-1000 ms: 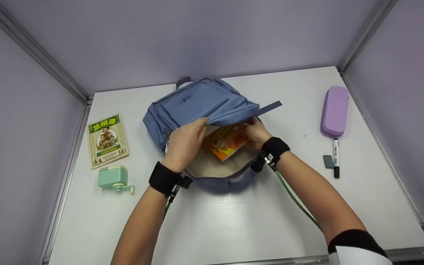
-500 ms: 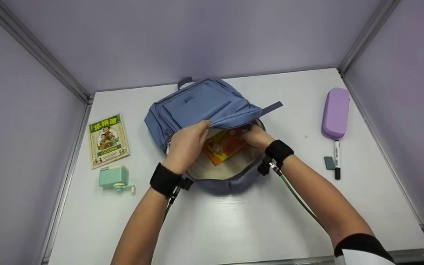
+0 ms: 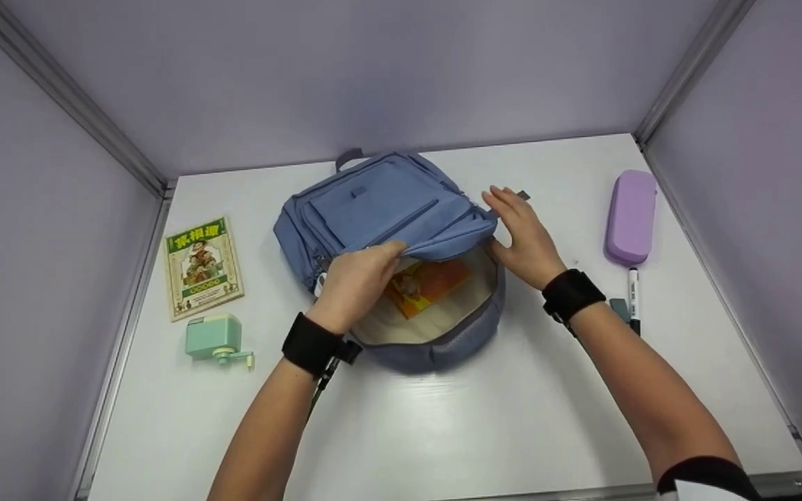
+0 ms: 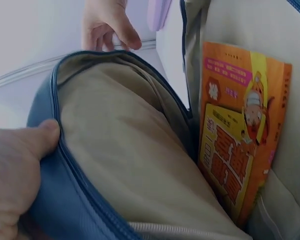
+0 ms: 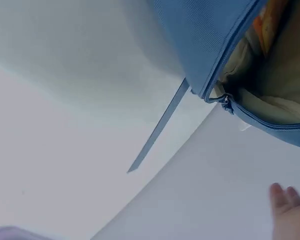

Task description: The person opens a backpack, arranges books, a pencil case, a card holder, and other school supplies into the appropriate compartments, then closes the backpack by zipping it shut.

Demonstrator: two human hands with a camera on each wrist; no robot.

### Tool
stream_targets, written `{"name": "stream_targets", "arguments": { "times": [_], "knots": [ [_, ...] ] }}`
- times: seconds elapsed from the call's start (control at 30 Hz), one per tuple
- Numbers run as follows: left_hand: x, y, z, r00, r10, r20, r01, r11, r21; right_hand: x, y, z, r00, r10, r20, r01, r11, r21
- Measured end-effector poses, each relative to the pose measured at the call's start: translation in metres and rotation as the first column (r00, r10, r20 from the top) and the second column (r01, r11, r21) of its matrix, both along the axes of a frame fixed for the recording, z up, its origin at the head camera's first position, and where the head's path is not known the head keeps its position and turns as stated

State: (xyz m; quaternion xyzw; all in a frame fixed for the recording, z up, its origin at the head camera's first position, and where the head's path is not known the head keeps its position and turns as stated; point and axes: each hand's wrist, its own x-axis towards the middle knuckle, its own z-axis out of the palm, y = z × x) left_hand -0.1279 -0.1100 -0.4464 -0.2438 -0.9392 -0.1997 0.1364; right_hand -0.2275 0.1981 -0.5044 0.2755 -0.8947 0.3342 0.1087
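Observation:
A blue backpack (image 3: 366, 209) lies on the table with its main compartment unzipped. My left hand (image 3: 359, 285) pinches the zippered edge of its front flap, thumb on the outside in the left wrist view. An orange and yellow book (image 4: 235, 130) rests inside against the cream lining, partly covered by the flap in the head view. Just outside the bag's right side is my right hand (image 3: 529, 240), fingers spread and extended, holding nothing. The right wrist view shows its fingertips below the zipper edge (image 5: 270, 125).
At the left lie a green-covered book (image 3: 204, 268) and a mint pencil sharpener (image 3: 214, 336) with a crank. On the right are a purple pencil case (image 3: 631, 216), a marker (image 3: 634, 282) and a small grey-green block (image 3: 620, 308). A strap (image 5: 157, 130) sticks out from the bag.
My right hand has let go of the orange book and come out of the bag to the right, opening up. The flap edge in my left hand sits slightly lower.

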Motion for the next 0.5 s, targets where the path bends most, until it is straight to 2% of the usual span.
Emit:
{"name": "stream_targets", "arguments": {
  "times": [0.1, 0.3, 0.5],
  "knots": [
    [-0.001, 0.000, -0.004, 0.999, -0.041, 0.004, 0.041, 0.999, -0.009, -0.001, 0.000, -0.004, 0.993, 0.099, -0.065, -0.097, 0.994, 0.041],
    [-0.002, -0.007, -0.012, 0.993, -0.119, 0.005, 0.119, 0.993, -0.004, 0.003, 0.003, -0.007, 0.980, 0.182, -0.080, -0.178, 0.983, 0.051],
    [-0.002, -0.016, -0.013, 0.990, -0.136, 0.030, 0.137, 0.990, -0.019, 0.014, 0.009, -0.006, 0.956, 0.278, -0.099, -0.270, 0.959, 0.082]
  ]
}}
